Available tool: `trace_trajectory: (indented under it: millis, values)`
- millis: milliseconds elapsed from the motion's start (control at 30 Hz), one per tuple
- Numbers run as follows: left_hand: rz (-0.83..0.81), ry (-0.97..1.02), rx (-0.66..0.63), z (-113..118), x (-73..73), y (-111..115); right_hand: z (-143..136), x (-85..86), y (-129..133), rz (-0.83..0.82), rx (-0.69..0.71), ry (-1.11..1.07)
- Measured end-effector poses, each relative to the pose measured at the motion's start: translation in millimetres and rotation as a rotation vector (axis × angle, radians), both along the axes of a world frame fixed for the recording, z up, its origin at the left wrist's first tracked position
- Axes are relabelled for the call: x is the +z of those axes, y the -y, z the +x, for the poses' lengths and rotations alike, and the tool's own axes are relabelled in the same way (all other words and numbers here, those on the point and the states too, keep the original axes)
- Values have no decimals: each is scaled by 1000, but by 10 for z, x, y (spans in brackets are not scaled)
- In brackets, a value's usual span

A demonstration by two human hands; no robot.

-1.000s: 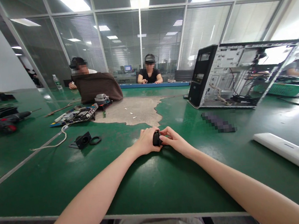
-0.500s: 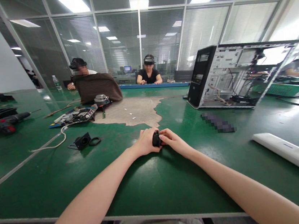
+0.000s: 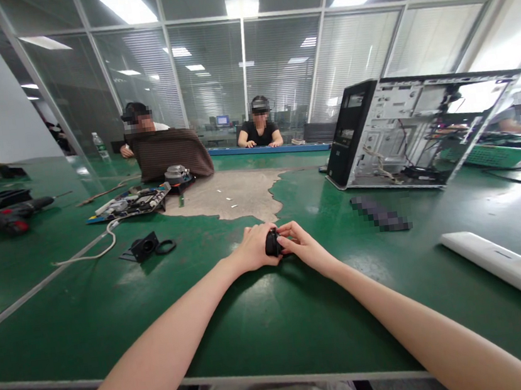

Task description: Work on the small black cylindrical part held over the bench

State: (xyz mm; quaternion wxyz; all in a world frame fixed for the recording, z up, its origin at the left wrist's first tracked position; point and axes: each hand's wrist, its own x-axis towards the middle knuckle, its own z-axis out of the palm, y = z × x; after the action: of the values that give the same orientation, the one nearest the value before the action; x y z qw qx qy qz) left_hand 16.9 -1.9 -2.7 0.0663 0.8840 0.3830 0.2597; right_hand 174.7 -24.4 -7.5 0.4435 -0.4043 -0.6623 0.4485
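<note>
A small black rounded part (image 3: pixel 273 243) is held just above the green tabletop, in the middle of the view. My left hand (image 3: pixel 254 247) is wrapped around it from the left, thumb below and fingers over the top. From the right, my right hand (image 3: pixel 302 245) pinches its near edge with thumb and fingertips. The fingers cover much of the part, so its exact kind cannot be made out. Left of my hands lie a black square-plated piece (image 3: pixel 145 247) and a black ring (image 3: pixel 165 246) close beside it.
An opened computer tower (image 3: pixel 362 138) stands at the right, with a blurred dark object (image 3: pixel 380 213) and a white plastic panel (image 3: pixel 507 266) nearer. A circuit board (image 3: pixel 135 202), a white cable (image 3: pixel 110 242) and a cordless drill (image 3: pixel 16 215) lie left. Two people (image 3: pixel 259 130) sit across the table.
Almost nothing differs; both hands keep the same hold on the black part. The view has shifted very slightly, and people in the background have moved a little.
</note>
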Motion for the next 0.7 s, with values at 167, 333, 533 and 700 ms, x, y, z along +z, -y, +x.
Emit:
trace_trajectory:
  millis: [167, 333, 533, 700]
  values:
    - [9, 8, -2, -11, -11, -9, 25, 56, 46, 13, 67, -11]
    - [24, 13, -8, -17, -31, -16, 33, 89, 92, 34, 111, -39]
    - [37, 14, -17, -20, -36, -23, 17, 31, 32, 18, 45, -25]
    - [32, 6, -7, -16, -33, -22, 32, 35, 29, -5, 71, -11]
